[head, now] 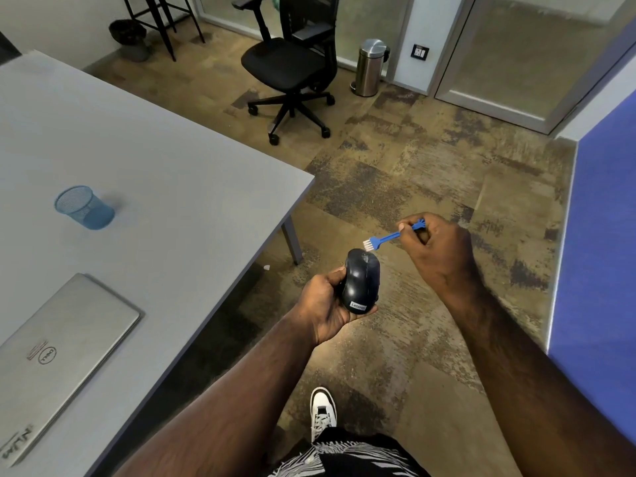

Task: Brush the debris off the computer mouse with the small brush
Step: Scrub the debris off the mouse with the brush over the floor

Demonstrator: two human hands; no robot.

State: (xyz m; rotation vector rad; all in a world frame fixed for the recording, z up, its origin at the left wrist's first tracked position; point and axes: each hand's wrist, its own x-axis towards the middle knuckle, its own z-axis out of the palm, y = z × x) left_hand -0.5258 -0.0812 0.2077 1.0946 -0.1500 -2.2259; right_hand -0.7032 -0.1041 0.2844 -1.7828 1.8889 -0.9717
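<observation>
1. The mouse (361, 282) is held in the left hand (327, 304), out over the floor (413, 173), just off the edge of the table (155, 166).
2. The mouse is gripped from below and the sides, with the thumb laid along its left flank and the fingers curled under its right; its dark top is turned up and a white label is seen at its near end.
3. The brush (392, 235) is pinched in the right hand (437, 249), between thumb and forefinger, near the far end of its blue handle.
4. The white bristles are pointed down and to the left, and are placed just above the front of the mouse, by the wheel; whether they touch it cannot be told.
5. The two hands are kept apart, the right one higher and further out than the left.
6. A closed silver laptop (58, 359) is laid on the near part of the table, and a blue mesh cup (84, 207) is set further back, well apart from it.
7. A black office chair (292, 63) and a steel bin (370, 67) are stood on the floor beyond.
8. A white shoe (322, 411) is seen below, between the forearms.
</observation>
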